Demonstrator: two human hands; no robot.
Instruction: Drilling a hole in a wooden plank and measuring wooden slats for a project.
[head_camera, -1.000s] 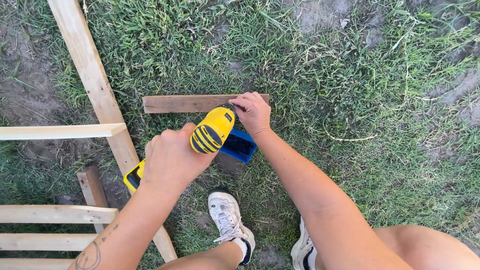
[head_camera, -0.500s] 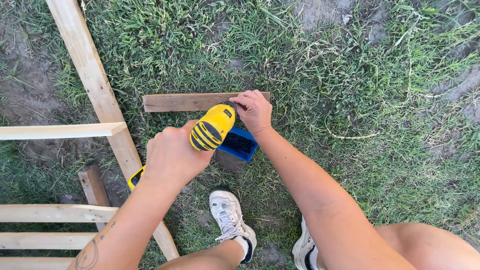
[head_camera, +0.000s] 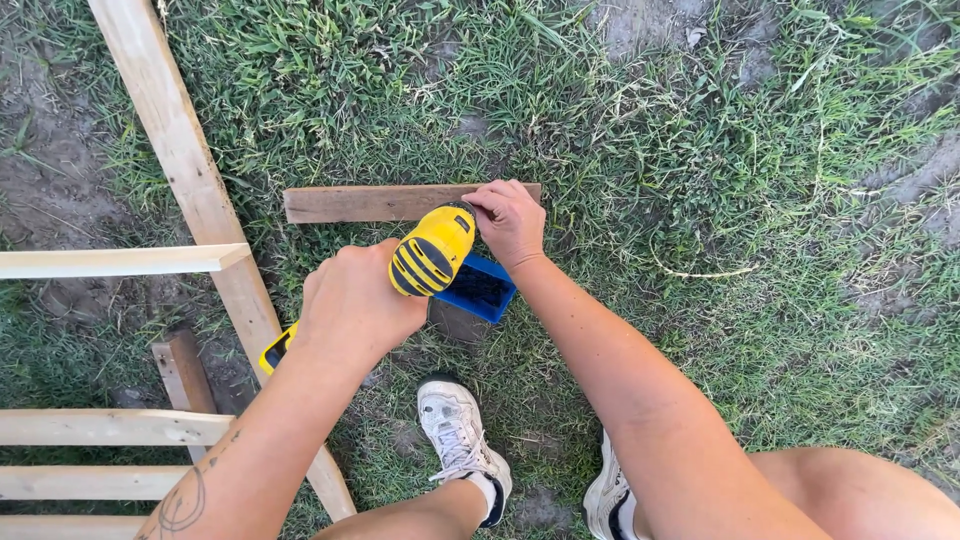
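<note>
My left hand grips the handle of a yellow cordless drill, whose nose points at a short brown wooden board lying on the grass. My right hand is at the drill's tip, fingers pinched over the board's right part; whatever they pinch is hidden. A small blue box sits on the ground just under the drill and my right wrist.
A long pale wooden plank runs diagonally on the left, with cross slats joined to it and more slats at the lower left. My two white sneakers stand on the grass below. Bare dirt patches lie at the left and top.
Both hands and the drill have stayed almost in place; the view has shifted slightly. My right fingers remain pinched at the drill tip.
</note>
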